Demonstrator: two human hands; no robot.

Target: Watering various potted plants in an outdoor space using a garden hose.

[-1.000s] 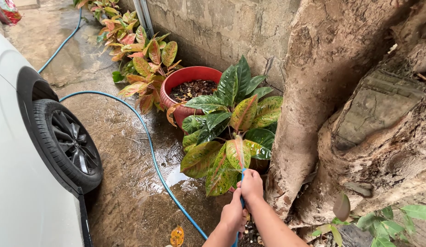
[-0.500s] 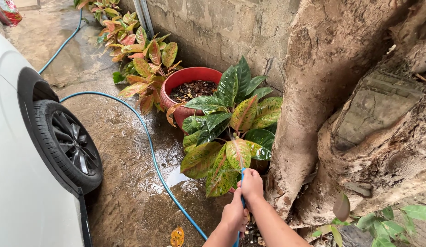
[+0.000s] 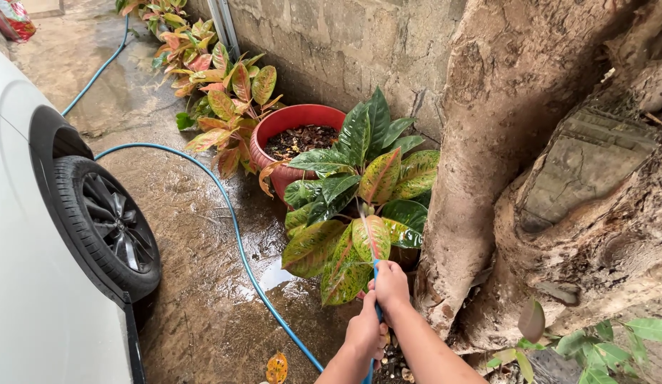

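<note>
My left hand (image 3: pixel 365 331) and my right hand (image 3: pixel 391 285) both grip the end of a thin blue hose (image 3: pixel 231 220), the right hand ahead of the left. A thin stream of water leaves the hose tip and lands on a green and yellow leafy plant (image 3: pixel 359 206) directly in front of the hands. Behind that plant stands a red pot (image 3: pixel 277 130) filled with dark soil. The hose trails back over the wet concrete toward the upper left.
A white car with a black wheel (image 3: pixel 107 224) fills the left side. A thick tree trunk (image 3: pixel 544 163) rises on the right against a concrete wall (image 3: pixel 345 43). More orange and green plants (image 3: pixel 217 92) line the wall. The ground is wet.
Both hands have stayed almost in place on the hose. The water stream still hits the leafy plant.
</note>
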